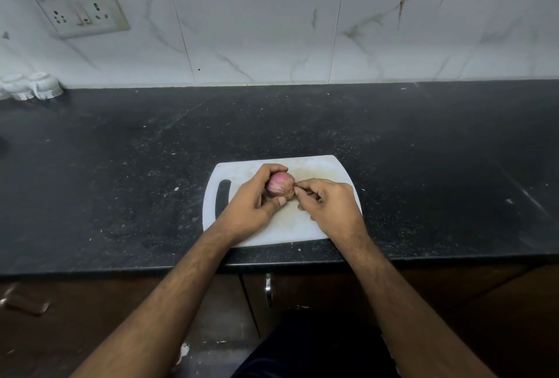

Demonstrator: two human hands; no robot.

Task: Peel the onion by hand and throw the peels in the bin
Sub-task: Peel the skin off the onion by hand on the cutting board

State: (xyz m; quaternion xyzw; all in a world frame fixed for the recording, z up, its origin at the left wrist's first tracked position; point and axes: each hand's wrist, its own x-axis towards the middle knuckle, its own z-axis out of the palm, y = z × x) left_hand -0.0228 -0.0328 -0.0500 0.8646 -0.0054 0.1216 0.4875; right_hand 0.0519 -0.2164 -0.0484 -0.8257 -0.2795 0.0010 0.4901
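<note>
A small pink-red onion [280, 184] sits just above a white cutting board [317, 165] near the counter's front edge. My left hand [252, 202] grips the onion from the left, fingers curled over its top and thumb under its front. My right hand [328, 205] pinches the skin at the onion's right end between thumb and forefinger. No bin is in view.
The board lies on a black speckled counter [121, 165]. A white holder [30, 87] stands at the back left by the tiled wall. A wall socket plate [78, 5] is at upper left. Below the counter is a cabinet door handle [268, 288].
</note>
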